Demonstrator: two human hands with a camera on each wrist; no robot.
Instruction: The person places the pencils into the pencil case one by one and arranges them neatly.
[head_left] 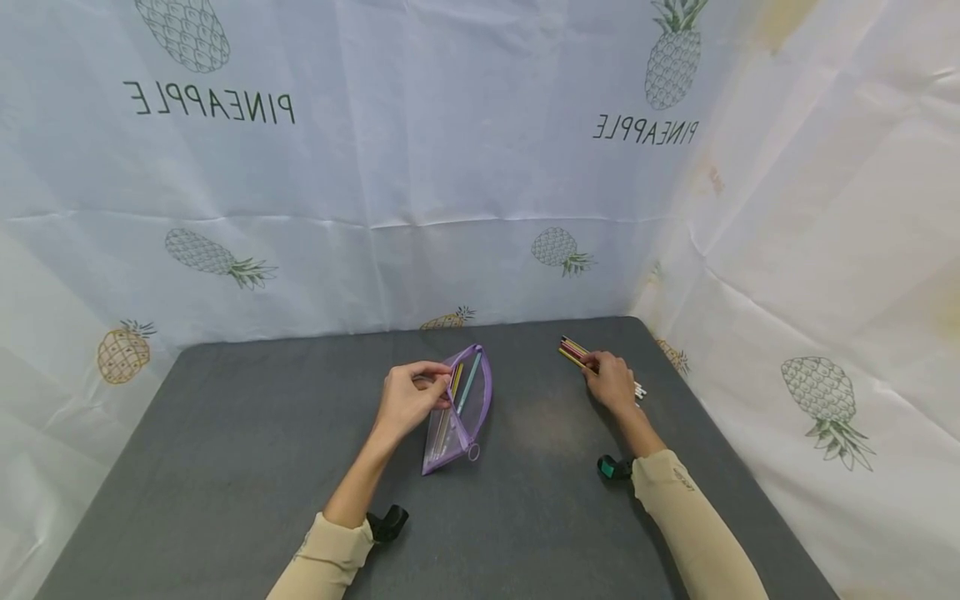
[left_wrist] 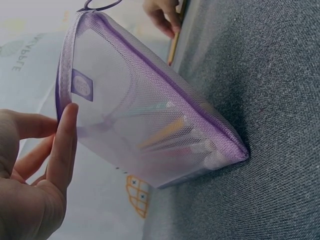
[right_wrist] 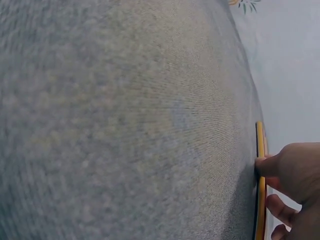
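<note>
A purple mesh pencil case (head_left: 444,446) stands propped on the table with its zip open. Inside it, a teal pencil (head_left: 468,383) and several others show through the mesh. My left hand (head_left: 408,400) pinches the case's upper edge between thumb and fingers; the left wrist view shows the case (left_wrist: 115,110) tilted, its lower corner on the table. Over to the right, a small bunch of pencils (head_left: 572,350) lies on the table beneath my right hand (head_left: 611,382). In the right wrist view, the right thumb and fingers (right_wrist: 270,165) pinch at a yellow pencil (right_wrist: 260,200).
A dark grey table (head_left: 262,458) carries everything. White cloth (head_left: 450,150) printed with pineapples hangs behind it and along the sides. A ring pull (head_left: 473,452) hangs at the case's near end.
</note>
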